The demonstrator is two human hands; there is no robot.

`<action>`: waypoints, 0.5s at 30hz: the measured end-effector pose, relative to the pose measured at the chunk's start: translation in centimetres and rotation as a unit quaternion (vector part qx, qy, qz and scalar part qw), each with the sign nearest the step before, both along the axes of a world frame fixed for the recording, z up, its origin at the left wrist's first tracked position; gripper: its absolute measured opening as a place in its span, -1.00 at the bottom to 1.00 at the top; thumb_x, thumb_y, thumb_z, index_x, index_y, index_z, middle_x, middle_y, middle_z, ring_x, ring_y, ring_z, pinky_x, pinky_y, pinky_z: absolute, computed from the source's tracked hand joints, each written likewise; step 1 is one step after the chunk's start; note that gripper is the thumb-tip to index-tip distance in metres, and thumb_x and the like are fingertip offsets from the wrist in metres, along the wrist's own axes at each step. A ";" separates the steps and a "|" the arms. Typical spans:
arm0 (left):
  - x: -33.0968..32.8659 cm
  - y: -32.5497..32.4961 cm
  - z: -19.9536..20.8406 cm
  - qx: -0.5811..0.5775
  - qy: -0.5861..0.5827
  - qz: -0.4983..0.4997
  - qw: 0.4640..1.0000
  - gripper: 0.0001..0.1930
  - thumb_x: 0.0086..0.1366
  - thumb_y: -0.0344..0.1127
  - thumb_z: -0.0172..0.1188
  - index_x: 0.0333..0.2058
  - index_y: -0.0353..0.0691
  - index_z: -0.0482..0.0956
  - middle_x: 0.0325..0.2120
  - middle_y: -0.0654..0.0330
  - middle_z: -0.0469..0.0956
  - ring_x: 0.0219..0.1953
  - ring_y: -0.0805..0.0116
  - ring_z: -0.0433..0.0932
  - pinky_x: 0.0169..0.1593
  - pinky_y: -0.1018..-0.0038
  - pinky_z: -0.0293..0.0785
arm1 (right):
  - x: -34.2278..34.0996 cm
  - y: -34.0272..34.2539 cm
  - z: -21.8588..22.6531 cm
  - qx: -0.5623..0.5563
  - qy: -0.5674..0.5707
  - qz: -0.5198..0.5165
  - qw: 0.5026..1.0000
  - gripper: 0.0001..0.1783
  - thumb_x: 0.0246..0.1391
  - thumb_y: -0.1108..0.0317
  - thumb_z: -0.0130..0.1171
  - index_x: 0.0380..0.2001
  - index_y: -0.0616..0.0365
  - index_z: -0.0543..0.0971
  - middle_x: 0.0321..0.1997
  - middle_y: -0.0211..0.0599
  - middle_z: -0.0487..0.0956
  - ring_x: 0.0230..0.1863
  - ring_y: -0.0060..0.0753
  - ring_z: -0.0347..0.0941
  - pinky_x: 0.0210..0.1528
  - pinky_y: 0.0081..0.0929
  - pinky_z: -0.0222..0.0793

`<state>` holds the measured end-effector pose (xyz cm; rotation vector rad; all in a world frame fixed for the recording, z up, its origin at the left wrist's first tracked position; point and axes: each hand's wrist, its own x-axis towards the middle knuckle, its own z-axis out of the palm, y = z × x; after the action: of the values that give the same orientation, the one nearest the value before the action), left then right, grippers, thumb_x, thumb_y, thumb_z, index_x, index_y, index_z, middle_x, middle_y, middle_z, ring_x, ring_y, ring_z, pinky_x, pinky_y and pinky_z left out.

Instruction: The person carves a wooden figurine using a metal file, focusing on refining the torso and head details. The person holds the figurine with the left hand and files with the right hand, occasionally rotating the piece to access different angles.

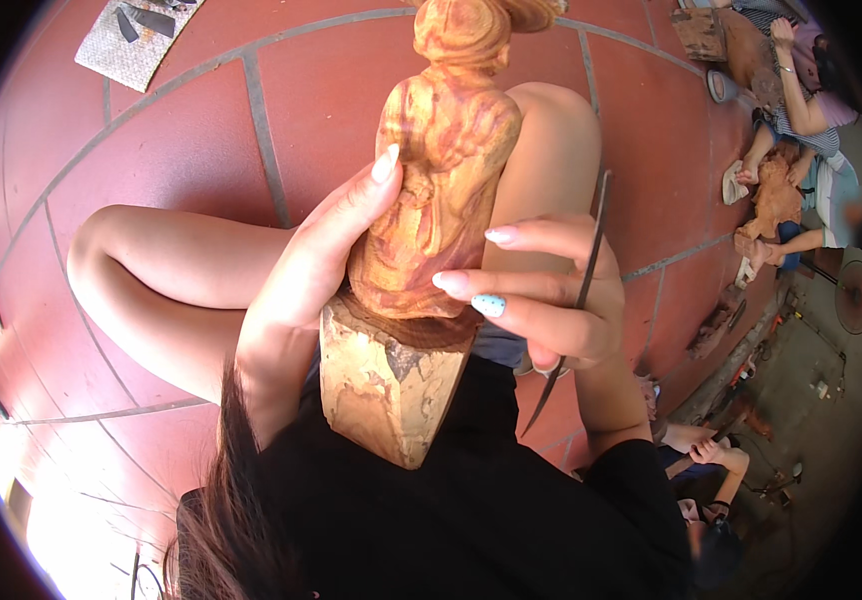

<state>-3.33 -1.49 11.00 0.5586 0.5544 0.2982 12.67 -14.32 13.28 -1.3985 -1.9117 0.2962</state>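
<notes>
A carved wooden figure (441,200) with reddish-brown swirling grain stands upright in front of me. Its uncarved, pale block base (386,385) rests against my black shirt. My left hand (326,240) grips the figure from the left, thumb lying on its front; its other fingers are hidden behind the wood. In my right hand (561,290) is a slim dark file (592,262), curved and tapered toward its ends, held across the fingers. The fingertips of that hand reach the figure's lower right side. The file itself is apart from the wood.
My bent bare legs (181,250) lie around the work on a red tiled floor (181,130). A light mat (141,40) with dark tools sits at far left. Along the right, other people (801,100) handle wooden carvings (776,195); a fan (854,295) stands beyond them.
</notes>
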 end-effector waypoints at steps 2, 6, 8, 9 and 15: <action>-0.2 0.0 -0.3 0.001 0.000 0.005 1.000 -0.35 0.39 0.03 -0.04 0.23 -0.38 0.17 0.13 0.04 0.34 0.16 0.32 0.33 0.23 0.41 0.22 | 0.5 0.0 0.0 0.003 0.011 -0.014 1.000 -0.77 0.14 0.20 -0.02 -0.25 0.08 0.49 -0.21 -0.35 0.67 -0.10 -0.33 0.47 -0.20 -0.47 0.40; 0.0 -0.1 -1.0 0.000 -0.004 0.005 1.000 -0.36 0.39 0.04 -0.04 0.22 -0.38 0.17 0.12 0.05 0.35 0.16 0.32 0.34 0.22 0.41 0.22 | 2.0 -1.3 -0.8 0.000 0.059 -0.101 0.993 -0.66 0.19 0.18 0.00 -0.10 0.17 0.51 -0.27 -0.15 0.66 -0.44 -0.50 0.46 -0.41 -0.54 0.35; -0.1 0.0 -1.1 -0.002 -0.002 0.008 1.000 -0.36 0.39 0.04 -0.04 0.22 -0.37 0.18 0.12 0.05 0.36 0.15 0.32 0.34 0.22 0.41 0.23 | 2.0 -1.0 -0.8 0.002 0.147 -0.131 0.981 -0.45 0.27 -0.06 -0.20 -0.07 0.19 0.51 -0.37 -0.16 0.64 -0.51 -0.50 0.42 -0.45 -0.56 0.30; -0.1 0.0 -1.2 0.000 -0.001 0.010 1.000 -0.36 0.39 0.04 -0.04 0.22 -0.37 0.18 0.12 0.05 0.36 0.15 0.32 0.34 0.22 0.41 0.23 | 1.7 -1.2 -0.7 -0.020 0.215 -0.149 0.965 -0.35 0.26 -0.16 -0.30 -0.07 0.21 0.51 -0.43 -0.19 0.62 -0.51 -0.48 0.42 -0.45 -0.58 0.29; -0.1 0.0 -1.9 0.001 0.000 0.015 1.000 -0.37 0.38 0.04 -0.04 0.22 -0.36 0.19 0.11 0.05 0.37 0.14 0.32 0.35 0.21 0.41 0.24 | 1.7 -2.1 -1.2 -0.054 0.348 -0.145 0.925 -0.19 0.22 -0.29 -0.34 -0.15 0.35 0.51 -0.49 -0.25 0.50 -0.50 -0.47 0.45 -0.44 -0.61 0.29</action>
<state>-3.42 -1.48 9.06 0.5523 0.5622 0.3276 14.38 -16.40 12.06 -1.3784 -1.1066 0.6585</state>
